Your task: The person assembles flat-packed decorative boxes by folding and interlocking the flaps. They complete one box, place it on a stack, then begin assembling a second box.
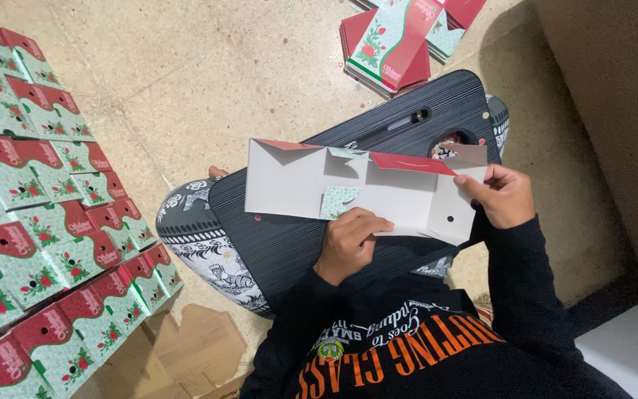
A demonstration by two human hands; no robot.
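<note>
A flat, unfolded cardboard box blank (pixel 300 181) lies white side up on a black board (pixel 275 244) that rests across my lap. Its flaps show red and green floral print at the edges. My left hand (pixel 348 240) presses down on the blank's near edge around the middle. My right hand (pixel 500 196) grips the blank's right end, fingers curled over a flap.
Rows of folded red and green floral boxes (pixel 46 222) cover the floor at left. A stack of flat box blanks (pixel 396 44) lies on the floor beyond the board. Brown cardboard (pixel 193 347) lies at lower left; a tan wall (pixel 622 111) stands at right.
</note>
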